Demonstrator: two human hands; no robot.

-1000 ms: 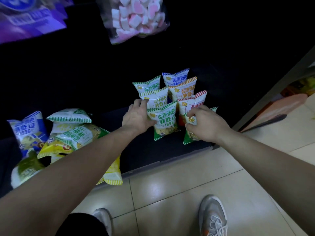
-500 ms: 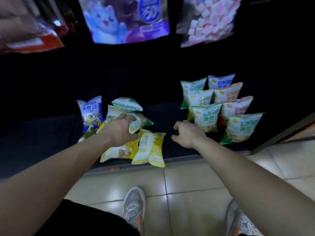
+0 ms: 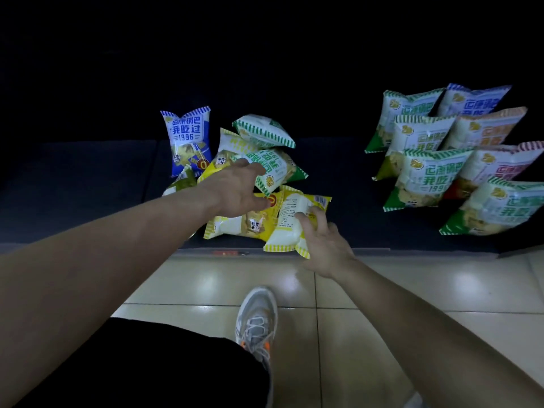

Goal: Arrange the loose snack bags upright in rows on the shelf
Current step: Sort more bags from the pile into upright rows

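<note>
A: What do the hands do?
B: The right hand [image 3: 326,245] holds a yellow bag [image 3: 290,228] at the front edge of the shelf [image 3: 88,187], with the fingers curled round it. The left hand [image 3: 235,191] touches a green bag [image 3: 276,169] on the loose pile [image 3: 235,145]. Whether it grips, I cannot tell.
A: And the upright rows [image 3: 426,178]?
B: They stand on the right of the shelf, well apart from the pile.

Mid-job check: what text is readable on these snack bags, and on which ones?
"正康锅巴 我吃过 1996": blue bag standing in the loose pile.
"正康锅巴 我吃… 199", cut off: green bag in the rows.
Back print on the yellow bag in the right hand: too small to read.
Everything else is blurred or hidden.
</note>
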